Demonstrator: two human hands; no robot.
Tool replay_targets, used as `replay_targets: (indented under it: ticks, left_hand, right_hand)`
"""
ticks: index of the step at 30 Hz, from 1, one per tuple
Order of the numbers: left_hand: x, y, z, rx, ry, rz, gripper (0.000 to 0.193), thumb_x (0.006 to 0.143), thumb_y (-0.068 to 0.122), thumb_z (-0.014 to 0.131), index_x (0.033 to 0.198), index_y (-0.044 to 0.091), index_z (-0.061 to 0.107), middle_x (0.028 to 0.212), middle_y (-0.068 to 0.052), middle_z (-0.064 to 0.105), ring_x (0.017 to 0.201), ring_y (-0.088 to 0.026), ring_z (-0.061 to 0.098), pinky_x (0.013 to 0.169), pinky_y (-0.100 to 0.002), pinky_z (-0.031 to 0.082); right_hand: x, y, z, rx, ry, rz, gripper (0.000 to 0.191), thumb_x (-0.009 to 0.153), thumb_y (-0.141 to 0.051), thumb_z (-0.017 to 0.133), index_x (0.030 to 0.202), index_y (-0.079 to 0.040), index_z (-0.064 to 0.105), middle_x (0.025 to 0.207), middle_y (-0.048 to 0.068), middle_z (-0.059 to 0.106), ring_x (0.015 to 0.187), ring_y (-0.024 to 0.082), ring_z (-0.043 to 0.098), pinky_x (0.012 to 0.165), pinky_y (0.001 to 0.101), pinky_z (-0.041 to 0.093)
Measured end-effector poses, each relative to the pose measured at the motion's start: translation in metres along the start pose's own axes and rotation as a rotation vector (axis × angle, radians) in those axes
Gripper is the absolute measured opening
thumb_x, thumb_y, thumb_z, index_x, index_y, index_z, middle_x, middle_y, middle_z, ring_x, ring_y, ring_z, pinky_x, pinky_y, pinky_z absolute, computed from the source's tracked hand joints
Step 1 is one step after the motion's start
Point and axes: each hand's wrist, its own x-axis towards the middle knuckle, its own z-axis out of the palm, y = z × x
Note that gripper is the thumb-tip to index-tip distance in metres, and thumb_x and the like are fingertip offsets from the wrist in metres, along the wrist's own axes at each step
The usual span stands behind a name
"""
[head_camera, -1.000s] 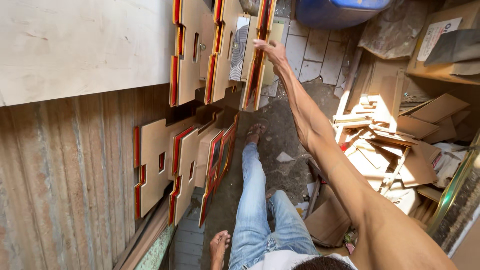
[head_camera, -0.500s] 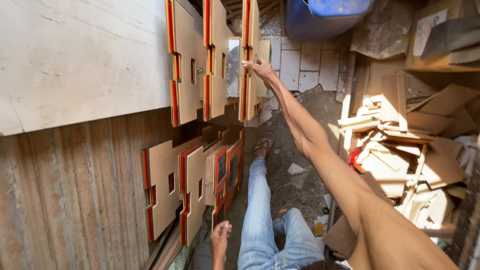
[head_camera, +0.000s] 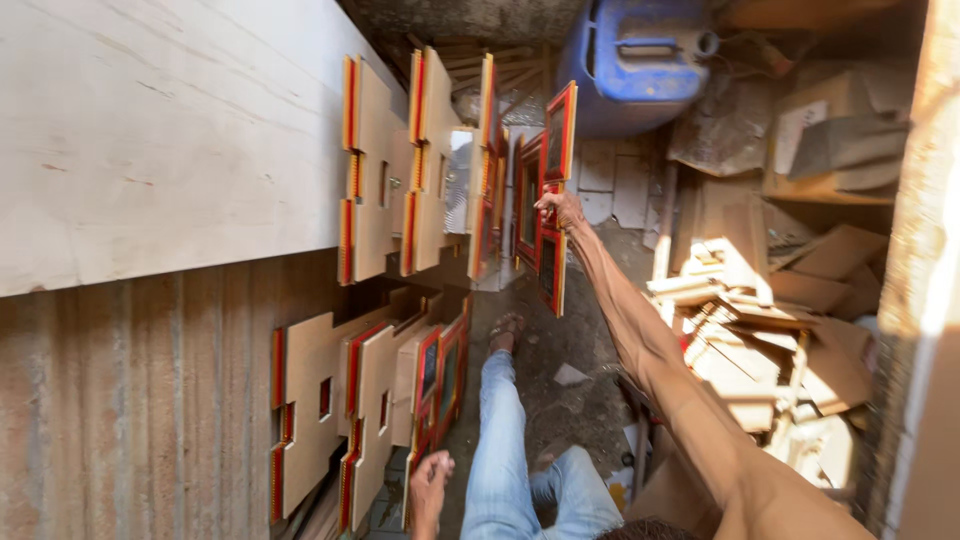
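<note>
Clearly we pinch the red-edged frame (head_camera: 548, 205) with our right hand (head_camera: 560, 210), at arm's length beside the stacked frames (head_camera: 440, 165). It looks light, stiff, thin — best held by its edge. Our left hand (head_camera: 430, 490) rests loosely curled, holding nothing.

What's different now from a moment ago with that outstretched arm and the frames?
The right hand has pulled a red-edged frame away from the upper row of frames; before, it only touched the row. The left hand stays low beside the lower frames, and the blue container is unmoved.
</note>
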Motion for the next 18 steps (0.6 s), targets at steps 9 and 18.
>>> replay_targets:
  ticks: [9,18]
  left_hand:
    - [-0.019,0.139,0.094,-0.027,-0.244,0.249,0.035,0.099,0.033,0.066,0.114,0.002,0.072,0.094,-0.003,0.071,0.079,-0.013,0.059,0.069,-0.027,0.047]
    - [-0.147,0.202,0.203,0.122,-0.513,0.727,0.087,0.11,0.073,0.033,0.163,0.007,0.018,0.167,-0.009,0.02,0.134,-0.016,0.022,0.113,-0.043,0.024]
  right_hand:
    - [-0.27,0.039,-0.126,-0.109,-0.15,-0.254,0.014,0.08,-0.01,0.057,0.092,-0.007,0.064,0.069,0.001,0.057,0.059,0.011,0.052,0.054,0.0277,0.043]
    - [-0.782,0.204,-0.364,-0.327,-0.119,0.146,0.038,0.099,-0.037,0.051,0.078,-0.008,0.061,0.072,0.003,0.056,0.067,0.015,0.053,0.068,0.03,0.047]
